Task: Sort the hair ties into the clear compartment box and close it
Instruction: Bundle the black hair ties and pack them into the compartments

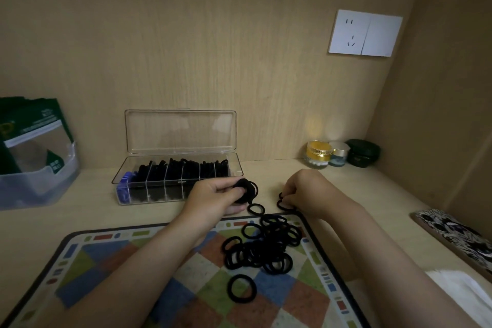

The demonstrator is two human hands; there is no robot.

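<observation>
You are in the gathering part of the sort. Your left hand (213,196) grips a small bunch of black elastic hair ties (249,189), thumb and fingers curled round it, just in front of the right end of the clear plastic compartment box (118,176). Your right hand (306,189) is down on the pale wooden desk (93,216), fingertips pinching one more black tie (281,204) near the far corner of the patchwork-patterned mat (119,255). The hands are a little apart, each busy with its own ties.

The box sits at the back of the desk with its clear hinged lid (181,130) standing upright. Most compartments already hold black ties, and the leftmost holds blue ones (123,186). A loose heap of black ties (266,247) lies on the mat, with a single ring (242,288) nearer you.

By my reading, you should next pass the pinched tie into the left-hand bunch, then drop the bunch into a compartment with room. A good deal of the heap is unsorted, so closing the lid is some way off.
</observation>
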